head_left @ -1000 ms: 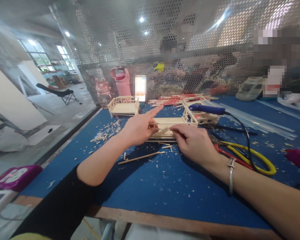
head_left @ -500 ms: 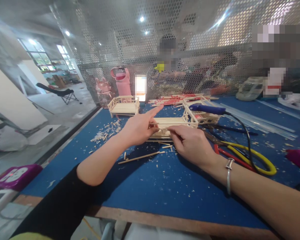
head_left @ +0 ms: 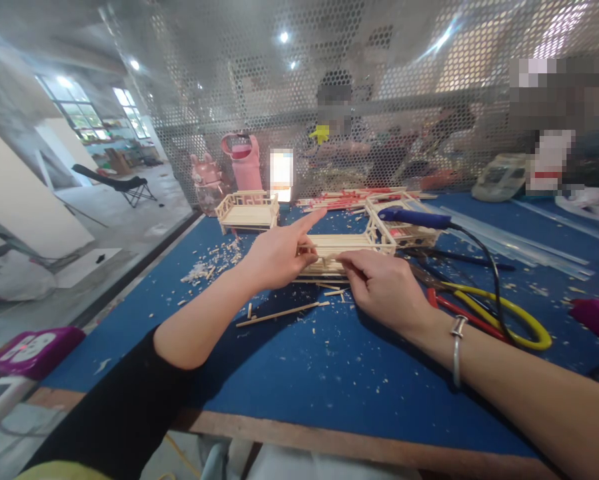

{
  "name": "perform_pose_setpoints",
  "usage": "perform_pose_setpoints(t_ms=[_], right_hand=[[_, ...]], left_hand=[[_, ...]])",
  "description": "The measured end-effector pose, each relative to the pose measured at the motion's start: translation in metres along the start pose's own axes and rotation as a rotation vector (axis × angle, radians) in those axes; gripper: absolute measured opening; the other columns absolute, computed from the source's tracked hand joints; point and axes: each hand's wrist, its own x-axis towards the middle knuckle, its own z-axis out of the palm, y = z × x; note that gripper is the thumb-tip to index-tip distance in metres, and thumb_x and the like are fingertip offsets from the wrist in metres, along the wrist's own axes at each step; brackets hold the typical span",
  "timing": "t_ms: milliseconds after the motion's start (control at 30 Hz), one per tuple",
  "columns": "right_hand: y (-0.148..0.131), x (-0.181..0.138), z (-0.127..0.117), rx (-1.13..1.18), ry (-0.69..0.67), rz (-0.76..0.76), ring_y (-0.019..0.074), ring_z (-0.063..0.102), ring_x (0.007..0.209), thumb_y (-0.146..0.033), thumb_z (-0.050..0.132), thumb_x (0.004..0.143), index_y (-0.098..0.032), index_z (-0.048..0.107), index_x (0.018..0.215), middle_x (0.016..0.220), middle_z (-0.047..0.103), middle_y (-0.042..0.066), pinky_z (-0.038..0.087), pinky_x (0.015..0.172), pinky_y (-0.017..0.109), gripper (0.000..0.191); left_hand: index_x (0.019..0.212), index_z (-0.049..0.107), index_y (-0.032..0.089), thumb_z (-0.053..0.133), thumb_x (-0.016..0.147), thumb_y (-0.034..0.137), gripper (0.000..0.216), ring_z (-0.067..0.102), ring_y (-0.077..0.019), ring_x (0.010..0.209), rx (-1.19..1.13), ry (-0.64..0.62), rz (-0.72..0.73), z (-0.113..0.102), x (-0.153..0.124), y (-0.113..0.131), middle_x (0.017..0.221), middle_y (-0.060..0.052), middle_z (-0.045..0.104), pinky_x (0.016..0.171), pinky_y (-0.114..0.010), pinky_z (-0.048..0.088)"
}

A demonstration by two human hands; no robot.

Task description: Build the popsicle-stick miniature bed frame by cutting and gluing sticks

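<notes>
At the front edge of a miniature bench-like frame of pale wooden sticks point(head_left: 342, 244), my two hands nearly meet. My left hand point(head_left: 279, 257) points its index finger out to the right, while its thumb and curled fingers pinch a small wooden stick point(head_left: 324, 259). From the other side, my right hand point(head_left: 384, 283) pinches the same little piece between thumb and fingertips. My fingers cover part of it, and whether it touches the frame I cannot tell. Under the hands lie loose wooden sticks point(head_left: 279, 315) and offcuts.
A finished-looking miniature bench point(head_left: 249, 215) stands back left. Another stick model point(head_left: 414, 233) sits right, behind a blue-handled corded tool point(head_left: 419, 217). Yellow-and-red-handled pliers point(head_left: 524, 320), clear glue sticks point(head_left: 519, 243) and red-tipped sticks point(head_left: 352, 200) lie around. A perforated metal screen point(head_left: 404, 80) rises behind.
Both hands hold almost the same pose and place. My right fingertips have shifted very slightly; the models and tools stay where they were.
</notes>
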Motion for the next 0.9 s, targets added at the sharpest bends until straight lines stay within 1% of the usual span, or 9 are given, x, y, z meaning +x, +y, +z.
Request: perform_pose_setpoints(t_ms=[233, 400, 567, 767, 900], right_hand=[[0.0007, 0.0009, -0.0011, -0.010, 0.016, 0.060, 0.0194, 0.066, 0.075, -0.013, 0.045, 0.078, -0.016, 0.066, 0.086, 0.083, 0.071, 0.008, 0.050, 0.066, 0.029, 0.023], [0.0003, 0.0009, -0.0034, -0.047, 0.029, 0.063, 0.0193, 0.066, 0.076, -0.015, 0.045, 0.078, -0.018, 0.067, 0.087, 0.084, 0.071, 0.007, 0.050, 0.067, 0.029, 0.023], [-0.0003, 0.0009, -0.0016, -0.050, -0.005, 0.058, 0.0199, 0.066, 0.075, -0.014, 0.045, 0.080, -0.016, 0.067, 0.089, 0.084, 0.071, 0.007, 0.050, 0.065, 0.029, 0.024], [0.0005, 0.0015, 0.0027, -0.020, -0.040, 0.089, 0.0206, 0.066, 0.079, -0.014, 0.046, 0.081, -0.017, 0.067, 0.091, 0.089, 0.071, 0.007, 0.050, 0.066, 0.030, 0.023], [0.0013, 0.0011, 0.0015, -0.042, -0.038, 0.084, 0.0206, 0.066, 0.078, -0.014, 0.045, 0.082, -0.017, 0.067, 0.091, 0.089, 0.071, 0.008, 0.050, 0.064, 0.029, 0.024]], left_hand=[[0.141, 0.016, 0.024, 0.045, 0.080, 0.027, 0.067, 0.060, -0.0170, 0.084, 0.010, 0.012, -0.006, -0.0001, -0.0003, 0.0005, 0.095, -0.003, 0.068, 0.070, -0.027, 0.040], [0.141, 0.016, 0.024, 0.046, 0.080, 0.027, 0.068, 0.060, -0.0171, 0.083, 0.017, 0.010, -0.005, 0.0010, 0.0004, -0.0004, 0.095, -0.003, 0.069, 0.070, -0.027, 0.040], [0.140, 0.017, 0.027, 0.047, 0.078, 0.026, 0.069, 0.060, -0.0180, 0.084, 0.001, 0.025, -0.010, 0.0015, 0.0002, -0.0010, 0.095, -0.001, 0.069, 0.070, -0.028, 0.040], [0.140, 0.018, 0.027, 0.047, 0.078, 0.025, 0.069, 0.060, -0.0184, 0.086, 0.001, 0.025, -0.016, 0.0013, -0.0005, -0.0001, 0.095, -0.001, 0.069, 0.069, -0.027, 0.040], [0.140, 0.017, 0.028, 0.047, 0.078, 0.026, 0.069, 0.060, -0.0187, 0.088, 0.003, 0.023, -0.017, 0.0011, -0.0001, -0.0002, 0.096, -0.001, 0.069, 0.069, -0.027, 0.040]])
